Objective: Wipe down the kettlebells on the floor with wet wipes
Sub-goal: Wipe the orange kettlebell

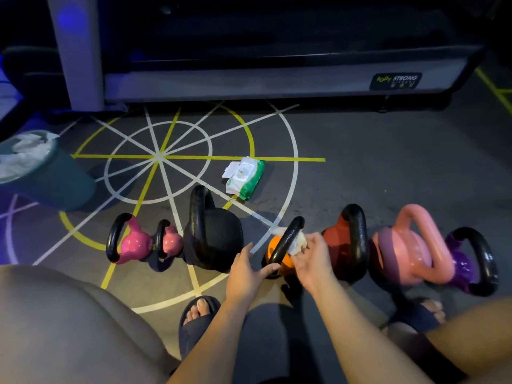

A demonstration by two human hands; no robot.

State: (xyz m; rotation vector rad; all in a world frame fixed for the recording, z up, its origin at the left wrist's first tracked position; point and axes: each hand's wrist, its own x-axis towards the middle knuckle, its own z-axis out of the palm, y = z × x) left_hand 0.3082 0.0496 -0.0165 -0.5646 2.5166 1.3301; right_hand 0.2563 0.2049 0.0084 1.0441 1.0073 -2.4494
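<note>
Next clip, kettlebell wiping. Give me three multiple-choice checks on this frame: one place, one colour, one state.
1. Where does the wipe pack lie? A) on the floor behind the row of kettlebells B) on a bench C) inside a bag
2. What colour is the body of the kettlebell being wiped? A) green B) orange C) white
3. What is the right hand doing? A) hanging empty B) lifting a kettlebell C) pressing a wipe to the black handle
Answers: 1 A, the pack lies on the painted floor beyond the row. 2 B, the orange kettlebell shows beside the handle. 3 C, its fingers hold the white wipe against the handle.
</note>
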